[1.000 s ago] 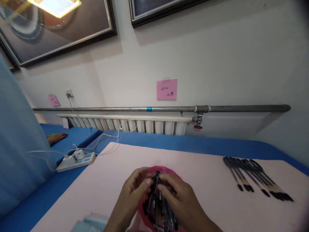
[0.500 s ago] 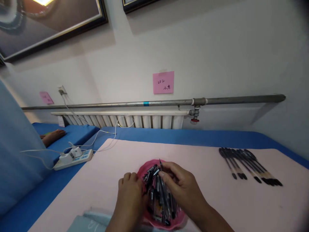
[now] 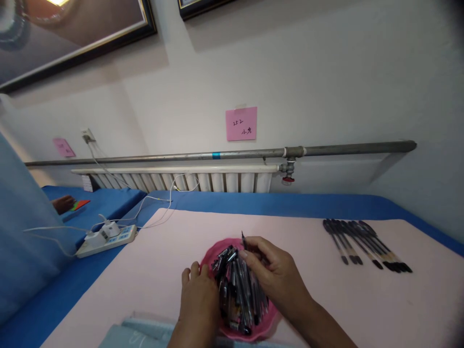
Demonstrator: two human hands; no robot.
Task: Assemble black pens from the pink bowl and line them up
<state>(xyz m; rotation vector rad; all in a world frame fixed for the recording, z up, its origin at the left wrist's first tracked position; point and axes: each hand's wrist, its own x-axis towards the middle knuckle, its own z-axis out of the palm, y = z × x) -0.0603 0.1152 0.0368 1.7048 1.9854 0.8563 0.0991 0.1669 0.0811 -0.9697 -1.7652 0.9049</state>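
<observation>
A pink scalloped bowl (image 3: 270,325) stands on the pink sheet, heaped with dark pen parts, caps and clear barrels (image 3: 241,290). My left hand (image 3: 199,292) is at the bowl's left rim, its fingers curled over the edge; the thumb is hidden. Above the bowl's right side, my right hand (image 3: 273,268) pinches a pen (image 3: 244,239) between thumb and fingers. The dark pointed tip sticks up past the fingertips, while the lower part is hidden by the hand. Off to the right, several black pens (image 3: 366,244) lie side by side in a slanted row.
A pink sheet (image 3: 163,251) covers the blue table (image 3: 290,205). At the left lies a white power strip (image 3: 108,240) with plugs and cables. Folded light-blue cloth (image 3: 141,333) is at the near edge. Another person's hand (image 3: 63,204) rests on the farther blue surface.
My left hand's fingers have spread slightly and sit at the rim. My right hand still pinches the pen, its tip now a little higher. The other person's hand has drawn back leftward.
</observation>
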